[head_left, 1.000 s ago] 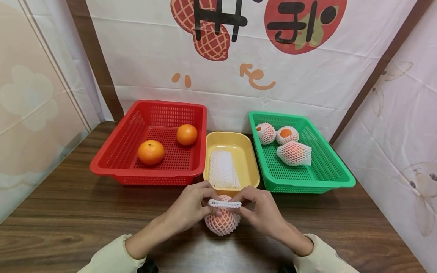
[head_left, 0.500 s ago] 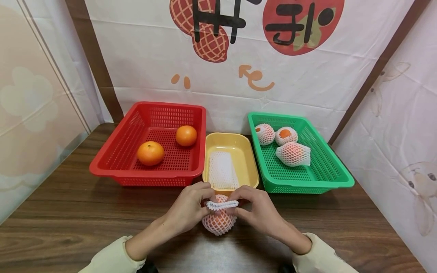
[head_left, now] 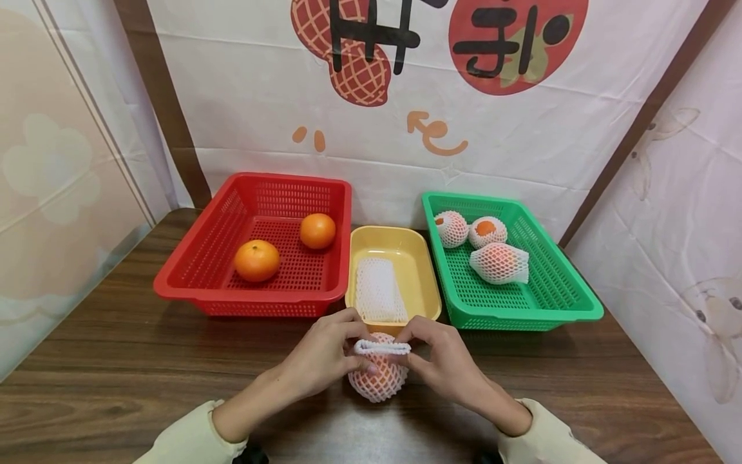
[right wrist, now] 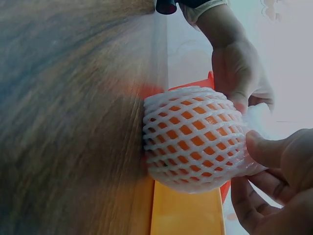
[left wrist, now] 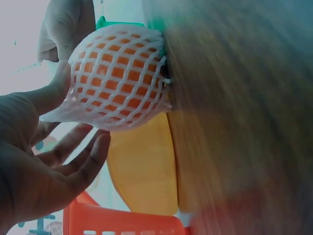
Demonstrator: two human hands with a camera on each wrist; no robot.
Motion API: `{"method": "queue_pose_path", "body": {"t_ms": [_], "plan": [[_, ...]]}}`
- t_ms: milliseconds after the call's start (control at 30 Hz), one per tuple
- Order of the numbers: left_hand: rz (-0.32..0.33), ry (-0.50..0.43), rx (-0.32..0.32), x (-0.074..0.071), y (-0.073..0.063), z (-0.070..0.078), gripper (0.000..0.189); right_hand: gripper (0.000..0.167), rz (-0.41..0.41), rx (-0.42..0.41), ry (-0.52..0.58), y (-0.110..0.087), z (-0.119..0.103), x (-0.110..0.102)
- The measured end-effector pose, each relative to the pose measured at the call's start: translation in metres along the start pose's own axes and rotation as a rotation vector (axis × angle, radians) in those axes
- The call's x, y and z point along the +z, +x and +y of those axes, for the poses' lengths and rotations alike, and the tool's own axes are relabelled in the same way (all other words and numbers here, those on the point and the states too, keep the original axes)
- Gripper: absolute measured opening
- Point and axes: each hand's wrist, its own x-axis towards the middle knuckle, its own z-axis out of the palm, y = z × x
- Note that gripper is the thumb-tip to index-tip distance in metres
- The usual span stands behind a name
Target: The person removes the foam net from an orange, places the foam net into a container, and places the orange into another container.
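Observation:
An orange in a white foam net sleeve (head_left: 378, 381) sits on the table between both hands, in front of the yellow tray. Its sleeve's loose end rises above the fruit as a flattened rim (head_left: 382, 348). My left hand (head_left: 326, 348) pinches that end from the left, the thumb lying against the netting. From the other side my right hand (head_left: 445, 356) pinches the same end. In the left wrist view the net closely surrounds the orange (left wrist: 117, 78). The right wrist view shows the right thumb (right wrist: 266, 149) at the gathered net; some fingertips are hidden behind it.
A red basket (head_left: 249, 293) at left holds two bare oranges (head_left: 257, 260). The yellow tray (head_left: 426, 277) in the middle holds flat white net sleeves (head_left: 378, 290). At right, a green basket (head_left: 556, 314) contains three net-wrapped fruits (head_left: 500, 263). A printed cloth hangs behind.
Both hands and the netted orange shifted slightly left, then back right. The sleeve's rim was tilted half a second ago and is nearly level now. Both hands keep their hold.

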Motion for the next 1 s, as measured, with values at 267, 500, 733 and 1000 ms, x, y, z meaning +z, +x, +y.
{"method": "queue_pose_path", "body": {"t_ms": [267, 500, 733, 1000], "plan": [[0.079, 0.005, 0.062, 0.0005, -0.0002, 0.0010, 0.021, 0.016, -0.043, 0.033, 0.044, 0.0023, -0.0035, -0.0031], [0.129, 0.074, 0.113, 0.0018, -0.0006, 0.0006, 0.026, 0.029, -0.086, 0.048, 0.052, 0.0028, -0.0014, -0.0012], [0.157, 0.107, 0.194, 0.0035, -0.0008, -0.0018, 0.028, 0.018, -0.002, -0.014, 0.021, 0.0011, 0.0005, 0.0029], [-0.020, 0.110, 0.071, -0.0001, -0.0002, -0.0012, 0.046, 0.016, 0.027, -0.059, -0.003, 0.0013, 0.0014, 0.0017]]}}
